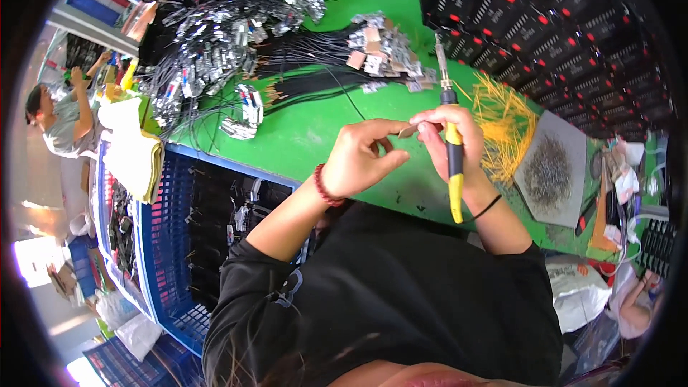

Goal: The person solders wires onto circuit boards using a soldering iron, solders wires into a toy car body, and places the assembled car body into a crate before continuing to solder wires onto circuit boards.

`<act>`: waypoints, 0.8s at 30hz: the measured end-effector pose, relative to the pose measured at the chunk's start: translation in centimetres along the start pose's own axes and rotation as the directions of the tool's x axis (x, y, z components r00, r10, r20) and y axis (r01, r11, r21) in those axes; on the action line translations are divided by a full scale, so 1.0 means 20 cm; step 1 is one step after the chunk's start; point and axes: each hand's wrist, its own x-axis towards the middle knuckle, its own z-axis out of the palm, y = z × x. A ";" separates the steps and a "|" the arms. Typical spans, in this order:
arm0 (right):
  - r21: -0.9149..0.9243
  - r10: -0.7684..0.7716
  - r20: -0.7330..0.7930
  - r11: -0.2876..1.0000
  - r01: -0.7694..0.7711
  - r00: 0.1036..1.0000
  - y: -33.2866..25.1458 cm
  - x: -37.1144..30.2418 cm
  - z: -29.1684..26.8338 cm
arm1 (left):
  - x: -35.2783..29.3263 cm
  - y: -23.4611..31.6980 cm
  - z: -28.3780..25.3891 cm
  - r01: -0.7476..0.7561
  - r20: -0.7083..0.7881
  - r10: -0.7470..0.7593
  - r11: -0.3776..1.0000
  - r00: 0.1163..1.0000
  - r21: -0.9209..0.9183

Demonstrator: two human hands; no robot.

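My right hand [464, 132] is closed around a soldering iron [455, 172] with a yellow and black handle, its metal tip pointing up and away from me. Between the fingertips of both hands sits a small flat brownish piece [407, 131]. My left hand [362, 158] grips this piece at its index fingertip, with the thumb held apart. A thin black cable [349, 97] runs down toward my left hand from a bundle of black cables [308, 57]. Silvery and copper-coloured plates [383, 50] lie at that bundle's ends.
A big heap of cables with silvery connectors [215, 50] covers the far left of the green table [301, 147]. Yellow strands [502, 129] and a grey board with dark bits [548, 172] lie right. Black boxes [530, 29] stand behind. A blue crate [168, 244] is at left. Other people work nearby.
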 end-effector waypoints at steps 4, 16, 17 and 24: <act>0.116 0.090 0.036 0.989 -0.094 0.995 -0.19 -0.16 -0.10 | -0.05 -0.01 -0.01 0.503 0.500 -0.249 0.722 0.830 -0.475; 0.260 0.399 -0.089 0.894 -0.366 0.913 -0.27 -0.50 -0.13 | -0.20 0.14 0.25 -0.268 0.213 0.180 0.802 0.960 0.534; 0.160 0.301 -0.097 0.945 -0.284 0.949 -0.27 -0.50 -0.13 | -0.20 0.15 0.26 -0.319 0.248 0.211 0.756 0.945 0.571; 0.060 0.069 -0.038 0.996 -0.066 0.997 -0.25 -0.43 -0.17 | -0.21 0.20 0.23 -0.292 0.351 0.059 0.691 0.935 0.661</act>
